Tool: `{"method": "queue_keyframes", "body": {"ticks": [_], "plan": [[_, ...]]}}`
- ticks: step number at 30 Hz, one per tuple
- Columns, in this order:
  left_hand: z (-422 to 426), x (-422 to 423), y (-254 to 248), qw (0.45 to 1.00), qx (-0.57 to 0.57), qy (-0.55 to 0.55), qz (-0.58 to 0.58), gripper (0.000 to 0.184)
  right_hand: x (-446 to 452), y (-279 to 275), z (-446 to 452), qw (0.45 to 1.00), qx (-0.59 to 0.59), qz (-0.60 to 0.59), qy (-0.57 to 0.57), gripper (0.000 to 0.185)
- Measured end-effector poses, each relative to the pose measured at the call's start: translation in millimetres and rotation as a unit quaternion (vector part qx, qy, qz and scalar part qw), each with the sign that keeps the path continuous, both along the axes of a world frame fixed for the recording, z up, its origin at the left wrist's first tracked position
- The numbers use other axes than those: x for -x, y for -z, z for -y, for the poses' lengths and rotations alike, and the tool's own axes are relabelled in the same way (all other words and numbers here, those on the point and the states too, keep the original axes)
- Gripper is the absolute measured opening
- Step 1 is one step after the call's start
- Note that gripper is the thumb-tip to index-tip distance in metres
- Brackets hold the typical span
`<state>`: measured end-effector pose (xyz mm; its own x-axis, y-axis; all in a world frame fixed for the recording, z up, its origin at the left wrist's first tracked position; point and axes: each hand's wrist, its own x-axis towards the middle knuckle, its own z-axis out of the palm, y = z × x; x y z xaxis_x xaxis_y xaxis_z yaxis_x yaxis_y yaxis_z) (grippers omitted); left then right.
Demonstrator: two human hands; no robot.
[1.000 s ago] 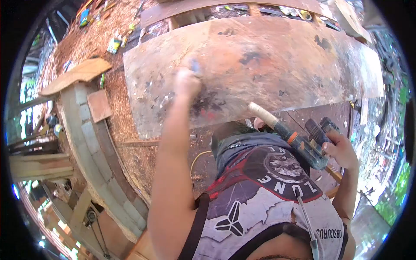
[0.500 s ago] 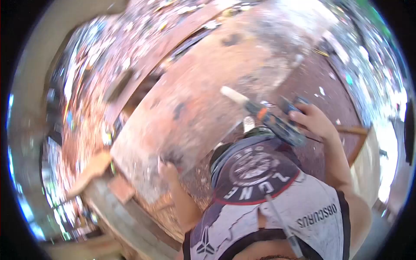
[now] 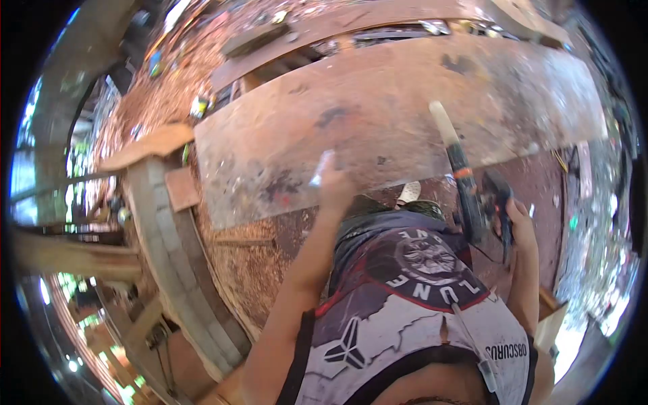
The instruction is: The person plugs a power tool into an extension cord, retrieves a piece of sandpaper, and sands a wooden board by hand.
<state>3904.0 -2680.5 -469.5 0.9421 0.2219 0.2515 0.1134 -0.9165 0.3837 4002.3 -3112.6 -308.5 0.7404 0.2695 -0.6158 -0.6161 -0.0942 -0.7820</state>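
Note:
My left hand [image 3: 337, 192] is blurred over the near edge of the stained board [image 3: 398, 88], fingers closed on a small pale, bluish object [image 3: 322, 167] too smeared to identify. On the right, my right hand [image 3: 518, 219] grips the black part of a dark power tool [image 3: 466, 192] with an orange band. The tool's pale, tube-like end [image 3: 442, 121] points up over the board. Part of the tool's grip is hidden by my fingers.
Wood shavings [image 3: 250, 270] cover ground at the left, beside a curved block edging [image 3: 175, 256] with a wooden piece [image 3: 152, 147] on top. A long plank [image 3: 324, 27] lies beyond the board. A light-coloured shoe [image 3: 408, 192] shows below the board's near edge.
The view has swung away and back. My left hand has moved rightward and nearer my body. The power tool now points more upright, with my right hand still on it.

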Motion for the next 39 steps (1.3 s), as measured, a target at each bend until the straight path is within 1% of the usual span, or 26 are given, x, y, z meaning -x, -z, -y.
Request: {"method": "queue_keyframes", "body": {"ticks": [2,5,7,8,11,12,14,15,16,18,19,20,21,23,24,25,26,27,29,30,32,35,36,37,38,39], "plan": [[43.4,-11.8,17.2,0.997,0.04,0.016,-0.062,0.023,-4.0,-10.7,-7.1,0.999,0.014,-0.005,-0.029,0.044],[29.8,-37.5,37.3,0.998,0.003,-0.02,-0.064,0.026,-6.1,-28.6,-26.7,0.986,0.089,-0.031,-0.134,0.055],[-19.9,-57.7,22.0,0.991,-0.003,-0.061,-0.115,0.03,-6.2,-33.7,-38.1,0.98,0.106,-0.007,-0.167,0.056],[-54.8,-71.6,21.0,0.988,-0.055,-0.08,-0.118,0.031,-5.9,-37.3,-46.1,0.975,0.115,0.018,-0.191,0.058],[-198.7,-113.8,83.5,0.97,-0.178,-0.167,0.02,0.032,-7.7,-48.5,-73.6,0.97,0.129,0.002,-0.205,0.065],[-226.0,-125.3,93.9,0.971,-0.173,-0.167,0.017,0.032,-7.0,-48.3,-79.0,0.968,0.139,0.007,-0.208,0.068],[-250.7,-133.5,113.3,0.978,-0.085,-0.116,-0.151,0.037,-7.9,-55.7,-84.1,0.961,0.149,-0.028,-0.23,0.074],[-183.2,-127.9,35.0,0.989,0.026,-0.144,-0.006,0.042,-7.3,-55.7,-87.0,0.96,0.149,-0.031,-0.233,0.074],[-158.1,-118.6,65.4,0.99,0.009,-0.078,0.117,0.041,-11.0,-53.1,-94.2,0.96,0.147,-0.031,-0.237,0.074],[-135.6,-100.0,59.5,0.991,-0.113,0.012,0.068,0.042,-12.8,-55.2,-109.6,0.962,0.152,-0.048,-0.221,0.073],[-156.0,-108.4,46.6,0.992,-0.109,-0.053,0.042,0.041,-11.4,-58.7,-113.8,0.964,0.16,-0.063,-0.201,0.072],[-192.6,-125.2,31.2,0.988,-0.104,-0.115,0.017,0.041,-12.7,-60.6,-117.5,0.963,0.167,-0.068,-0.199,0.072],[-232.1,-143.7,24.5,0.981,-0.007,-0.146,-0.131,0.04,-15.6,-62.5,-122.0,0.958,0.17,-0.056,-0.223,0.072],[-223.7,-151.6,36.0,0.972,0.044,-0.091,-0.211,0.04,-20.6,-71.1,-130.6,0.954,0.174,-0.032,-0.243,0.072],[-179.1,-140.8,28.8,0.981,-0.013,-0.046,-0.188,0.039,-22.4,-75.8,-138.6,0.953,0.173,-0.036,-0.246,0.071],[-131.8,-131.5,48.1,0.995,-0.022,-0.004,-0.098,0.039,-23.2,-77.7,-147.5,0.953,0.17,-0.041,-0.248,0.071],[-92.9,-127.8,56.9,0.998,0.033,0.034,-0.044,0.039,-21.8,-79.4,-154.3,0.953,0.172,-0.038,-0.245,0.071],[-97.6,-136.6,49.4,0.998,0.037,0.037,-0.041,0.039,-20.6,-81.9,-159.5,0.955,0.187,-0.038,-0.229,0.072],[-127.7,-167.1,20.3,0.975,-0.179,0.006,-0.13,0.054,-22.2,-86.9,-163.9,0.955,0.208,-0.036,-0.207,0.073],[-171.4,-184.0,17.0,0.976,-0.184,-0.015,-0.114,0.048,-22.2,-90.9,-164.5,0.951,0.213,-0.048,-0.218,0.073],[-297.6,-225.1,156.3,0.99,0.002,-0.134,-0.054,0.037,-13.9,-95.1,-162.1,0.947,0.22,-0.066,-0.222,0.073],[-169.7,-190.3,-7.7,0.948,-0.106,0.053,-0.295,0.024,-6.8,-94.0,-158.6,0.953,0.223,-0.047,-0.2,0.072],[-127.8,-179.0,58.5,0.978,-0.087,0.092,-0.168,0.02,-6.4,-93.0,-158.9,0.959,0.208,-0.06,-0.181,0.071],[-87.4,-161.4,48.1,0.984,0.064,0.16,-0.045,0.021,-7.2,-93.8,-159.0,0.964,0.197,-0.072,-0.163,0.07],[-82.7,-170.6,47.4,0.985,0.044,0.156,-0.054,0.038,-6.4,-95.3,-161.1,0.964,0.2,-0.07,-0.163,0.07],[-97.2,-191.7,36.2,0.994,-0.057,0.09,-0.025,0.038,-5.3,-97.5,-163.8,0.966,0.199,-0.064,-0.155,0.069]]}}
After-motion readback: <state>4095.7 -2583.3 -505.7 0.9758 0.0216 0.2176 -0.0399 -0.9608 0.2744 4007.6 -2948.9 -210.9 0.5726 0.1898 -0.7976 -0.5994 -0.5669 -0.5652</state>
